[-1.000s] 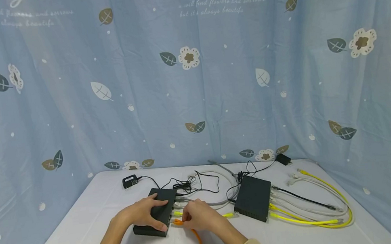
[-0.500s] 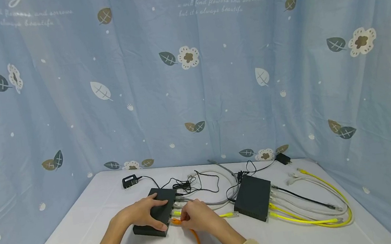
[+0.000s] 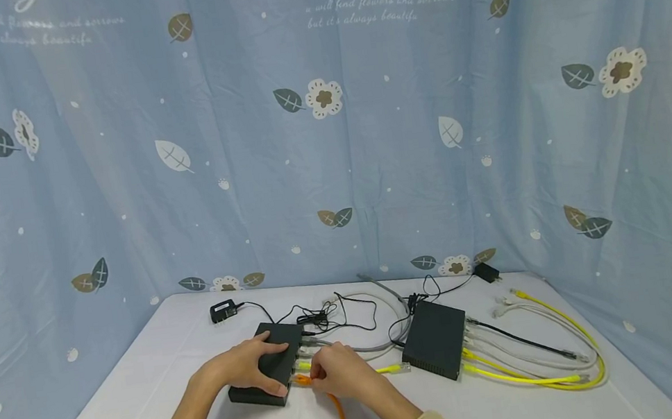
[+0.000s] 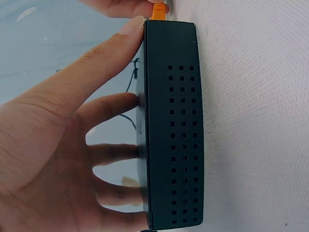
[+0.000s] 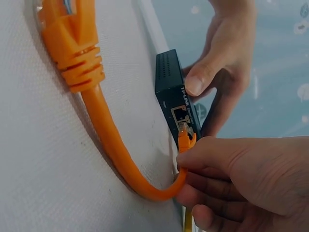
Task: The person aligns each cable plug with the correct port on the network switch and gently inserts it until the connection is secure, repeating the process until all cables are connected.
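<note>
My left hand (image 3: 239, 368) rests on the top of the left black network switch (image 3: 275, 360), its fingers spread and straight. In the left wrist view the thumb lies along the top edge of the switch, near the port side. With thumb and fingers, my right hand (image 3: 344, 374) pinches an orange Ethernet cable (image 3: 341, 418) just behind its plug. The right wrist view has that orange plug (image 5: 184, 141) at a port, its clear tip partly showing; how deep it sits I cannot tell. A vacant port lies beside it. The cable's other plug (image 5: 72, 43) hangs close to the camera.
A second black switch (image 3: 435, 340) stands to the right, with yellow, white and black cables (image 3: 522, 340) running from it. Tangled black power leads (image 3: 318, 318) and a grey cable (image 3: 362, 350) lie behind. Power adapters (image 3: 223, 312) sit at the back. A yellow cable (image 3: 390, 369) passes behind my right hand.
The orange plug and my right hand have shifted very slightly left, toward the left switch, since the earliest frame. My left hand stays in place on the switch.
</note>
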Action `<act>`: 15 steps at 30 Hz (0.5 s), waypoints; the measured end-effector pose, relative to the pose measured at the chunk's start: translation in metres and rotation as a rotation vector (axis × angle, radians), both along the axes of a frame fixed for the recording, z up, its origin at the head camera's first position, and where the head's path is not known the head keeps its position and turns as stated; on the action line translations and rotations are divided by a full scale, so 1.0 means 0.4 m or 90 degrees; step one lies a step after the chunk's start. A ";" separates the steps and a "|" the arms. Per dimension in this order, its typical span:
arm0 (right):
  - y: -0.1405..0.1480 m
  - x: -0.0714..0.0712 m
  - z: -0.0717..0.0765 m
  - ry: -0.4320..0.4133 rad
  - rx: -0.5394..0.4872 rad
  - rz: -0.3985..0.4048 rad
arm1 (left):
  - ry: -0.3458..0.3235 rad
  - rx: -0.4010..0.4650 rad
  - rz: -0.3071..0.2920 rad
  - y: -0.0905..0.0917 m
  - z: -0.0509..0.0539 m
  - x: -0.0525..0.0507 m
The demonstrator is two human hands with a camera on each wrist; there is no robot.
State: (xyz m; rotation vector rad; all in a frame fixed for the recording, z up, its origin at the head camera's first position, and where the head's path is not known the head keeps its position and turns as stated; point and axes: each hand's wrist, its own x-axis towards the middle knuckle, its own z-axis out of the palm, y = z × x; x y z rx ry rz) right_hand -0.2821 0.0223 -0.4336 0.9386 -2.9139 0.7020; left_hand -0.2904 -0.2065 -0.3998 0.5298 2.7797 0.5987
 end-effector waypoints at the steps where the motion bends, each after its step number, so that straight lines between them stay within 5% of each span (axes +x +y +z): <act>1: -0.001 0.001 0.001 0.001 0.002 0.000 | 0.000 0.001 0.000 0.000 0.000 0.000; 15: -0.005 -0.001 0.000 0.006 -0.009 0.005 | 0.001 0.000 -0.005 0.003 0.003 0.000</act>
